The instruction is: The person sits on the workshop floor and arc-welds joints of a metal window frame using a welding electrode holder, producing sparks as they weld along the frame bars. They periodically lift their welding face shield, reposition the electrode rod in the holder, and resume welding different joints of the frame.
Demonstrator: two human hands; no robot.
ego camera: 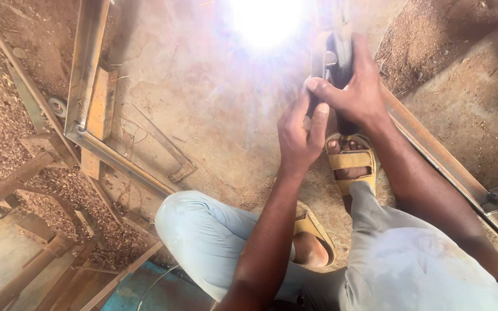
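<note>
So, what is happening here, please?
A person squats on the dirt floor inside a metal frame. The right hand grips a dark hand tool, and the left hand steadies it from below. A very bright glare shines just ahead of the tool. Both feet wear yellow sandals.

The trousers [214,236] are showing pale blue-grey, and the sandals [350,161] are showing mustard yellow. The tool [332,55] in the hands is looking dark grey and black. A white glare [263,20] is washing out the brown floor [214,115] (dusty, cracked). The metal frame [87,75] is showing rusty grey-brown, and wood shavings [7,115] are lying reddish brown.
</note>
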